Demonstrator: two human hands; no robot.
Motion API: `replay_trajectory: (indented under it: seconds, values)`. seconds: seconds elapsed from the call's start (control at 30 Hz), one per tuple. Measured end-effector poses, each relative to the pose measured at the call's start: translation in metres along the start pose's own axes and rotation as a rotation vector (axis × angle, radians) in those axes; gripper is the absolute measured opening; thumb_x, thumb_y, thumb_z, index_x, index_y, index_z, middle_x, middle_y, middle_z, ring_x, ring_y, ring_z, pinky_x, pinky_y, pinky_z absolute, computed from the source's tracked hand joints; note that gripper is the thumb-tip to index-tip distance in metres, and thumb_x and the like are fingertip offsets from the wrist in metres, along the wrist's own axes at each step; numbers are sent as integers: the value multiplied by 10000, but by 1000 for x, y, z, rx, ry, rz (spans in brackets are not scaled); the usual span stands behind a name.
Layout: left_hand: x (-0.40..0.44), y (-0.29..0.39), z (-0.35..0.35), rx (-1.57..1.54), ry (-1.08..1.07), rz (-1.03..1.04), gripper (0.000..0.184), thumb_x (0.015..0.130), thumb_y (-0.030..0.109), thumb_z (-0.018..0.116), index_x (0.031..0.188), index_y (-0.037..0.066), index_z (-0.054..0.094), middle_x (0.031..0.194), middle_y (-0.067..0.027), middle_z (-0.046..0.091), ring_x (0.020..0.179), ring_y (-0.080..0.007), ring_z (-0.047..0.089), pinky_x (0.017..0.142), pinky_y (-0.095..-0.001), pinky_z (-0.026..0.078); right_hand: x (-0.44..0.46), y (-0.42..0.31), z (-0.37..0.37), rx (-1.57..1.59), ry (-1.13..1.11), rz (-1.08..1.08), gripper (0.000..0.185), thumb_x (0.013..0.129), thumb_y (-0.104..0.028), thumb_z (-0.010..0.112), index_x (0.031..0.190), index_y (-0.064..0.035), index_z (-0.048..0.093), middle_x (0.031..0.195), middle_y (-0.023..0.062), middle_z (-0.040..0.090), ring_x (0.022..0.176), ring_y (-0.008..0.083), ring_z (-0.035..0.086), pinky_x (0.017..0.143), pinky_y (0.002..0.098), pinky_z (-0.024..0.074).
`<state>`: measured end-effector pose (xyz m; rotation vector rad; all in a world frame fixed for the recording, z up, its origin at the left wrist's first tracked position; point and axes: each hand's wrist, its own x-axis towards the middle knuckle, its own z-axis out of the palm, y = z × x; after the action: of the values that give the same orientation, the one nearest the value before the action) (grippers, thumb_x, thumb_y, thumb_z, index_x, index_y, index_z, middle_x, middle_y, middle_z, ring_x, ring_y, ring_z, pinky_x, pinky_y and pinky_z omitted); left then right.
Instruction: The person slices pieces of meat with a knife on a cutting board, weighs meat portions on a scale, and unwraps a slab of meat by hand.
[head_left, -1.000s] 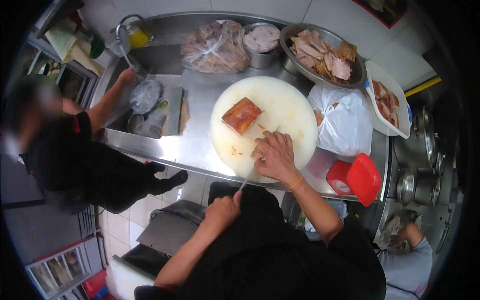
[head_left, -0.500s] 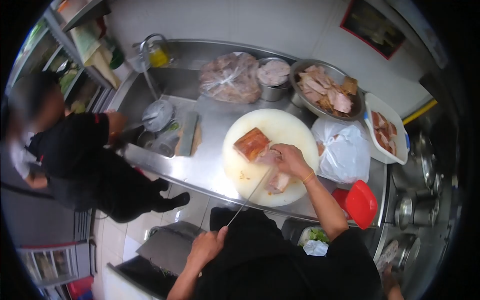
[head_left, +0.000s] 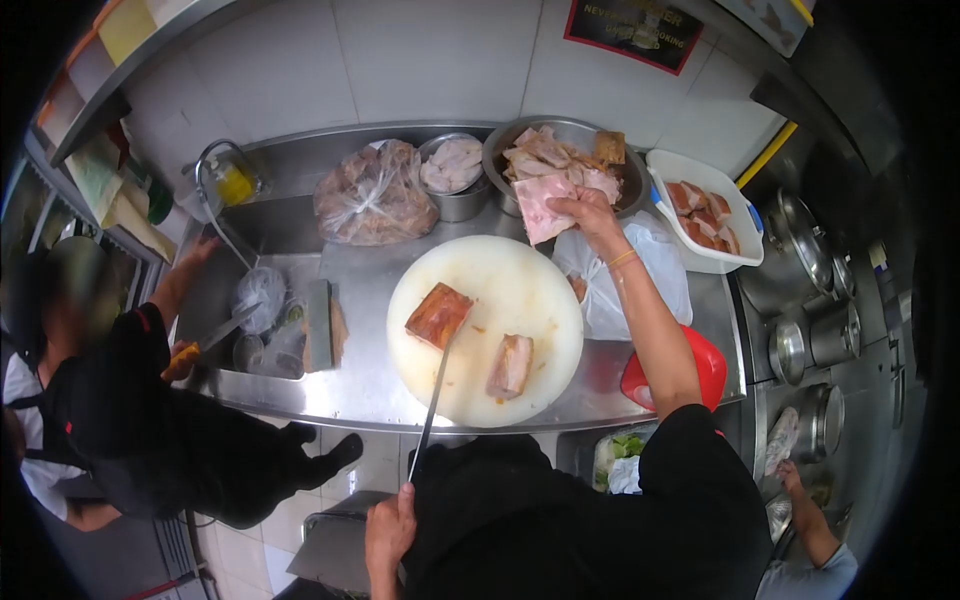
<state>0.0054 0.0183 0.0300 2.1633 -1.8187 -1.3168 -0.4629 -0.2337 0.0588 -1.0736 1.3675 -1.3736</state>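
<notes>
My right hand (head_left: 592,212) is closed on a flat pale pink slice of meat (head_left: 543,207), held at the near edge of a steel bowl (head_left: 637,185) heaped with meat slices. My left hand (head_left: 390,532) grips the handle of a long knife (head_left: 433,400) near my body. Its blade reaches over the round white cutting board (head_left: 480,270), with the tip beside a browned block of meat (head_left: 438,315). A smaller piece of meat (head_left: 511,366) lies to the right on the board.
Behind the board are a bag of meat (head_left: 375,195) and a steel pot (head_left: 457,205). A white bag (head_left: 640,290), red container (head_left: 708,365) and white tub (head_left: 700,250) stand right. A co-worker (head_left: 130,380) holds a knife at the sink; another person's arm (head_left: 812,525) shows lower right.
My right hand has moved from the board up to the bowl, carrying the slice. The knife remains in my left hand. The co-worker's arm now reaches over the sink. The view has shifted.
</notes>
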Motion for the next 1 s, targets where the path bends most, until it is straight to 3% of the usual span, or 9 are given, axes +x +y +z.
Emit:
replay_trajectory:
  seconds: [0.27, 0.4, 0.47, 0.53, 0.63, 0.73, 0.83, 0.93, 1.0]
  values:
    - [-2, 4, -1, -2, -65, 19, 634, 1044, 513, 403, 844, -12, 698, 874, -298, 666, 940, -519, 618, 838, -558, 480, 30, 30, -8, -49, 88, 42, 218, 854, -131, 733, 1016, 14, 709, 918, 65, 719, 804, 152, 690, 725, 294, 552]
    - [-3, 7, -2, -21, -46, 88, 625, 1044, 504, 419, 810, -14, 679, 834, -284, 659, 899, -518, 614, 797, -555, 476, 76, 18, -6, 60, 187, 159, 401, 895, -193, 717, 1266, -75, 624, 1103, 23, 683, 988, 159, 674, 785, 325, 574]
    - [2, 7, 0, -14, -40, 129, 628, 1044, 504, 420, 797, -15, 672, 819, -286, 651, 886, -518, 610, 779, -558, 471, 122, 31, -17, 298, 187, 38, 467, 943, -233, 681, 1370, -90, 557, 1205, 39, 659, 1068, 164, 650, 818, 327, 574]
    - [8, 2, 7, -17, -9, 140, 627, 1045, 504, 420, 798, -14, 673, 815, -293, 644, 887, -521, 605, 774, -562, 468, 132, 20, -21, 241, 167, 162, 487, 993, -258, 628, 1442, -114, 507, 1350, 53, 591, 1188, 159, 590, 865, 318, 566]
    - [2, -2, 9, -76, -14, 111, 630, 1054, 490, 407, 814, -30, 668, 830, -312, 635, 904, -530, 596, 774, -568, 466, 68, -13, 10, -266, -154, 111, 585, 920, -202, 702, 1464, -138, 496, 1460, 56, 512, 1308, 158, 507, 889, 315, 561]
    - [-3, -9, 15, -85, 44, 84, 619, 1056, 491, 401, 868, -33, 672, 834, -317, 637, 885, -538, 601, 783, -567, 465, -26, 11, 40, -823, -735, -319, 749, 705, -144, 820, 1396, -89, 537, 1429, 88, 542, 1278, 219, 548, 976, 363, 502]
    - [-4, -14, 11, -85, 30, 55, 617, 1055, 494, 400, 876, -30, 671, 805, -307, 640, 868, -536, 604, 777, -568, 463, -106, 40, 71, -1189, -929, -600, 732, 565, -136, 848, 1265, -94, 637, 1207, 81, 666, 1200, 262, 578, 988, 385, 444]
    - [1, -14, 4, -65, 58, 120, 614, 1052, 493, 412, 860, -29, 673, 766, -299, 633, 854, -531, 609, 773, -564, 465, -107, 88, 67, -1039, -961, -589, 574, 551, -174, 827, 1102, -76, 698, 1079, 81, 689, 1083, 281, 632, 923, 394, 486]
    - [3, -11, -3, -76, 60, 123, 613, 1051, 494, 419, 852, -28, 674, 753, -295, 628, 844, -527, 613, 769, -560, 468, -105, 83, 68, -1077, -892, -386, 456, 552, -223, 830, 963, -59, 718, 941, 89, 699, 935, 290, 665, 830, 393, 515]
